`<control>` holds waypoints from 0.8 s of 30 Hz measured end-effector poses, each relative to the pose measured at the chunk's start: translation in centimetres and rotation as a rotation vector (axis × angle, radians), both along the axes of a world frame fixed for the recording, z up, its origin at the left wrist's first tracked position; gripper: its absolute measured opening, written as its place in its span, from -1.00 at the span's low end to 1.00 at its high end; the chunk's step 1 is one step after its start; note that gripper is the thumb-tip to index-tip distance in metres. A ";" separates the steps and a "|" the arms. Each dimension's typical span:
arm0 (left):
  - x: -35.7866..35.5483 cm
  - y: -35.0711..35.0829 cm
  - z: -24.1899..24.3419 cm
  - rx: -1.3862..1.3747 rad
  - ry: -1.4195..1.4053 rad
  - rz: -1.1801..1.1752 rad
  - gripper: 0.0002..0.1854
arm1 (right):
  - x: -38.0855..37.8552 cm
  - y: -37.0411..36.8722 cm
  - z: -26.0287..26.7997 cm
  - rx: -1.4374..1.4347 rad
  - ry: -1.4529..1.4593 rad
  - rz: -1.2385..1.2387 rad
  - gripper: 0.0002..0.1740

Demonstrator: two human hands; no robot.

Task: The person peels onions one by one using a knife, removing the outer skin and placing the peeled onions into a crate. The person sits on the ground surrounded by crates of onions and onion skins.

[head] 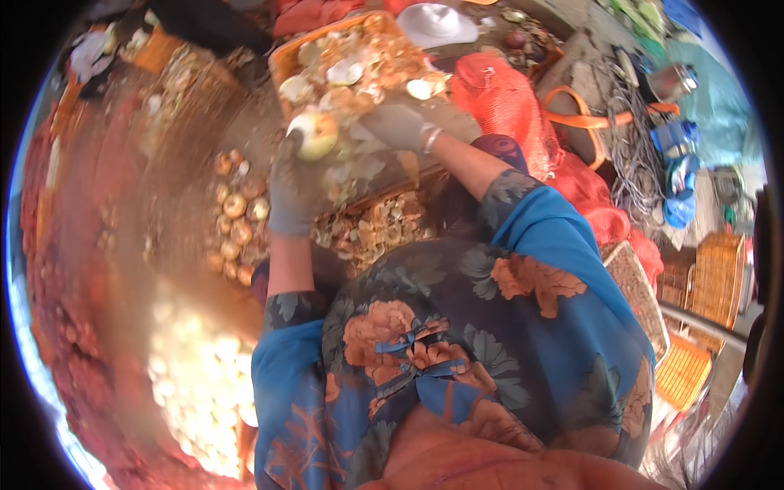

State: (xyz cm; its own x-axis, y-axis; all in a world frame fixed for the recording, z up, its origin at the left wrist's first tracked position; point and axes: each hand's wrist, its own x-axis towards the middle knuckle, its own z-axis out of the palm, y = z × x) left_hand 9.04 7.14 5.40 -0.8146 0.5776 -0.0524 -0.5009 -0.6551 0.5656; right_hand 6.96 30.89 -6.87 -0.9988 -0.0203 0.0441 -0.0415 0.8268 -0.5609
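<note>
My left hand (291,193), in a grey glove, grips a partly peeled onion (317,136). The onion's flesh looks white and pale green, with a brown patch of skin on one side. To the right of it my right hand (395,127), gloved as well, points its fingers toward the onion. Blur hides whether those fingers hold anything. Below both hands, onion skins (380,226) are heaped near my lap. Beyond them, an orange plastic crate (277,73) is filled with peelings (367,58).
Unpeeled onions (236,214) lie left of my left hand. A brightly lit heap of pale onions (196,386) is at lower left. Red mesh sacks (502,104) lie at right, near an orange strap (588,119) and tangled cord (634,147). A white hat (436,26) sits beyond the crate.
</note>
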 end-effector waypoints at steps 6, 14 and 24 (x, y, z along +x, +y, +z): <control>1.6 -1.1 -0.2 -0.093 0.005 0.220 -0.66 | 7.0 -3.7 11.1 -0.154 0.068 -0.095 -0.51; 3.7 -0.9 -0.4 -0.497 0.409 0.299 -0.59 | 12.5 -6.8 15.2 -0.056 0.350 0.144 -0.60; 4.8 -0.6 0.8 -0.175 0.219 0.231 -0.57 | 12.4 -7.6 16.4 0.125 0.270 0.155 -0.40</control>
State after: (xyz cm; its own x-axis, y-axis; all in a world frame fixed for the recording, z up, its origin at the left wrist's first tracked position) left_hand 13.86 6.55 6.16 -0.9254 0.3747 0.0564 -0.2052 -0.6206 0.7568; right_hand 19.36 23.26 9.52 -0.9362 -0.1927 0.2939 -0.3051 0.8609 -0.4071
